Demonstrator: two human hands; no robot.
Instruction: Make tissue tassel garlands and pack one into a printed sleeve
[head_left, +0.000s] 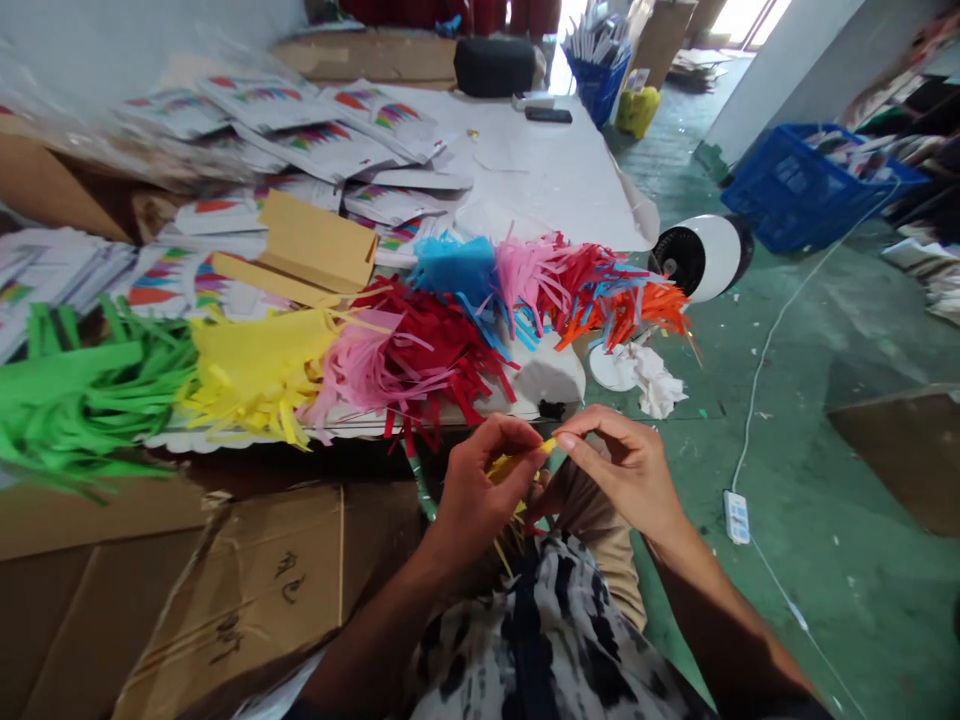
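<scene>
Above my lap, my left hand [487, 480] is closed around a yellow fringed paper tassel [504, 466], most of it hidden behind the fingers. Thin yellow strips hang below that hand. My right hand [619, 460] pinches the tassel's narrow yellow end between thumb and forefinger, close to the left fingertips. On the table edge in front lie fringed paper bundles: green [75, 400], yellow [259, 365], pink [375, 365], dark red [450, 350], blue [454, 265] and orange [664, 305].
Printed packets [315, 145] are piled on the white table [517, 180]. A cardboard box [277, 590] stands at lower left. On the green floor are a white fan [716, 258], a blue crate [795, 190] and a power strip [737, 517] with its cord.
</scene>
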